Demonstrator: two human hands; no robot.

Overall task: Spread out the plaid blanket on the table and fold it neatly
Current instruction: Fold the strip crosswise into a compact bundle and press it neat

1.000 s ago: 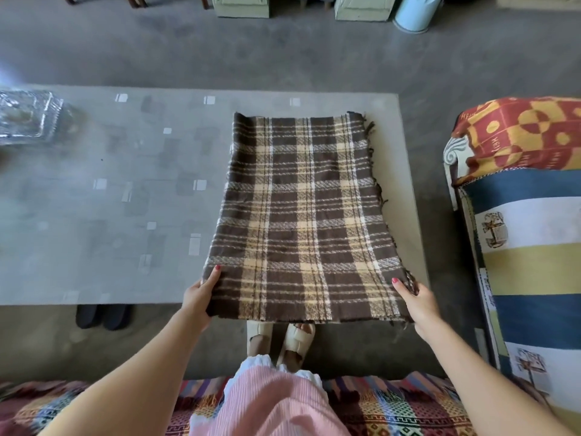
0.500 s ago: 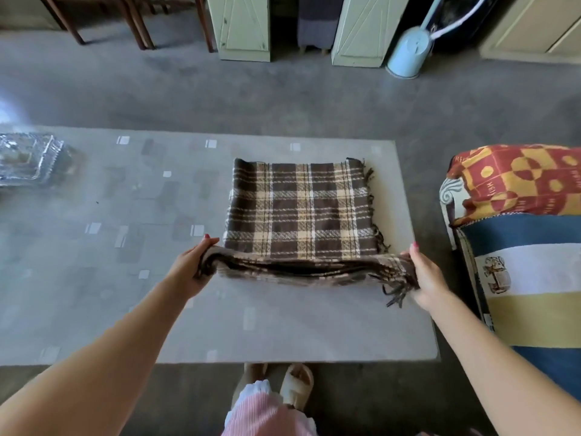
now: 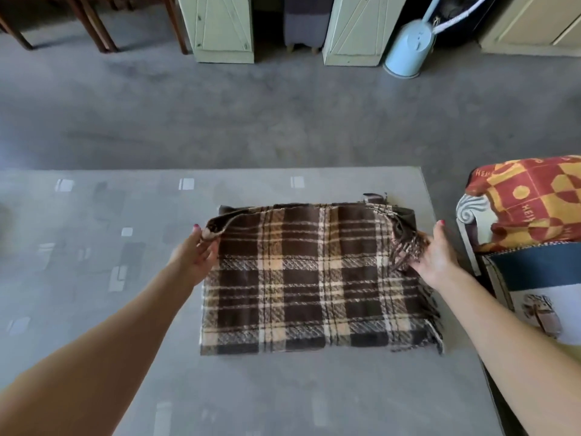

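Observation:
The brown, cream and tan plaid blanket lies folded in half on the grey table, toward its right side. Its folded-over top layer reaches nearly to the far edge of the layer beneath. My left hand pinches the far left corner of the top layer, thumb under the cloth. My right hand holds the fringed far right corner, which is bunched against my palm. Both corners hang slightly above the lower layer. The fringe runs down the blanket's right side.
A sofa arm draped with a red and yellow cloth stands close to the table's right edge. Beyond the table lie grey floor, pale green cabinets, a light blue bin and wooden chair legs.
Both hands lifted the blanket's near edge from the table's front and carried it away from me to the far edge, folding it in half. The camera tilted up and forward.

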